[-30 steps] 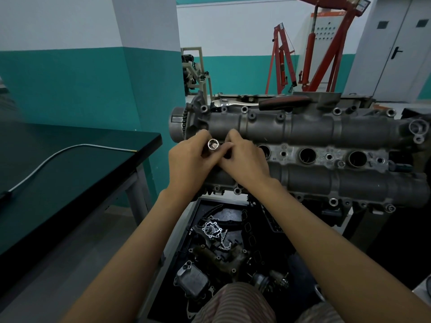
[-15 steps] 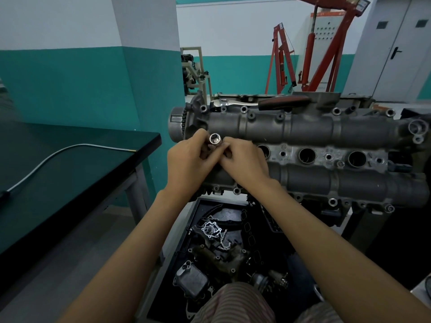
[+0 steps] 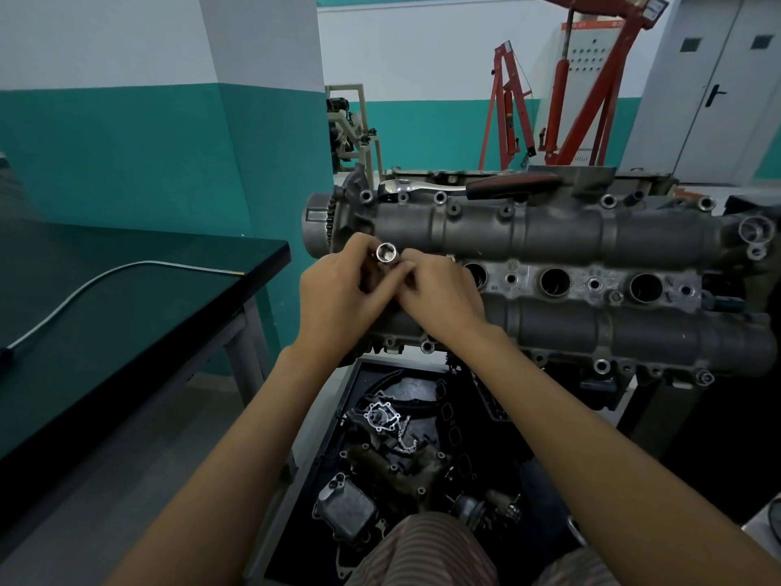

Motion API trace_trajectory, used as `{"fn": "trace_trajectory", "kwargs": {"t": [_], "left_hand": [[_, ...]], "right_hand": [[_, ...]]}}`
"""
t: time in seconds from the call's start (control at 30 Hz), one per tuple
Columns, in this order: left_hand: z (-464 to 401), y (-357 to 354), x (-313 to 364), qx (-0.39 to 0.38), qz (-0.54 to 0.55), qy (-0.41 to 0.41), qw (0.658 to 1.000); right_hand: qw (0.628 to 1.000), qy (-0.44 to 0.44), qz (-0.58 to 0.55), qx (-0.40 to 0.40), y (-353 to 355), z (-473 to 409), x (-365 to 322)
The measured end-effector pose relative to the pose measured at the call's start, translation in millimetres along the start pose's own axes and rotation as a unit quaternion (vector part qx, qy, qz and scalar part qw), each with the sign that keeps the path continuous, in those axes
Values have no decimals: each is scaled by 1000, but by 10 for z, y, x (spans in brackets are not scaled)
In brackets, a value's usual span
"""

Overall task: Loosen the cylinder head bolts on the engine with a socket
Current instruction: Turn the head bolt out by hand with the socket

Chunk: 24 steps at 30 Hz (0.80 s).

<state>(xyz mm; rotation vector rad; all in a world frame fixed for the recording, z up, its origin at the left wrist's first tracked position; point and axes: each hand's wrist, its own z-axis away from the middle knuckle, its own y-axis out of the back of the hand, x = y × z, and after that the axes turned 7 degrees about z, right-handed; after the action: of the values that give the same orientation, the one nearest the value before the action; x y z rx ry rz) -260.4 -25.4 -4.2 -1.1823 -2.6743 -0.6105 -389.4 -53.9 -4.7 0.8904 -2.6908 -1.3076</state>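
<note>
At the centre of the view, just over the left end of a grey engine (image 3: 549, 264), two bare hands meet around a small shiny socket (image 3: 386, 252). The left hand (image 3: 338, 298) curls its fingers and thumb round the socket's body, holding it with the open end turned up toward the camera. The right hand (image 3: 439, 298) pinches the socket's lower part with fingertips; exactly what they press is hidden. On the engine's far edge, toward twelve o'clock, lies a ratchet wrench (image 3: 460, 187) with a dark handle. At six o'clock a black tray (image 3: 329, 420) holds loose engine parts. At nine o'clock a dark table (image 3: 126, 315) carries a grey cable (image 3: 110, 274). A red hoist (image 3: 562, 86) stands at one o'clock.
</note>
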Motion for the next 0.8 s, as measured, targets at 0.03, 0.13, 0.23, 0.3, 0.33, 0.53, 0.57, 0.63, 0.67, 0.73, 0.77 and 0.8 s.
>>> {"fn": "trace_trajectory", "kwargs": {"t": [0.03,0.13,0.23,0.3,0.33,0.53,0.57,0.63,0.67,0.73,0.77,0.8], "left_hand": [[-1,11,7,-6,-3,-8,1000],[-6,34,-3,-18,2,-24,1000],[-10,6,-4,-2,-2,-2,1000],[-11,-17,12,9,2,11,1000],[-8,-18,17,13,0,8,1000],[4,40,-3,-20,-12,-43,999],[1,44,-9,-20,-12,-43,999],[-3,32,-19,-11,-15,-34,999],[-6,18,-21,-5,-15,-26,1000],[-13,-10,-13,9,-16,-7,1000],[-15,-17,-7,14,-16,-2,1000],[-15,-21,-3,17,-15,0,1000]], "right_hand": [[1000,3,-1,-1,0,2,2],[1000,7,-5,6,5,-3,-10],[1000,-1,-6,10,-3,-8,-10],[1000,-4,-3,9,-7,-4,-8],[1000,-2,-4,9,-6,-1,-6],[1000,8,5,-1,-11,-2,14],[1000,6,0,2,-14,-4,9],[1000,0,-8,11,-23,-10,-1],[1000,-3,-10,14,-24,-11,-1],[1000,-3,-10,13,-25,-12,4],[1000,-4,-10,11,-22,-12,6],[1000,-5,-13,9,-20,-10,7]]}}
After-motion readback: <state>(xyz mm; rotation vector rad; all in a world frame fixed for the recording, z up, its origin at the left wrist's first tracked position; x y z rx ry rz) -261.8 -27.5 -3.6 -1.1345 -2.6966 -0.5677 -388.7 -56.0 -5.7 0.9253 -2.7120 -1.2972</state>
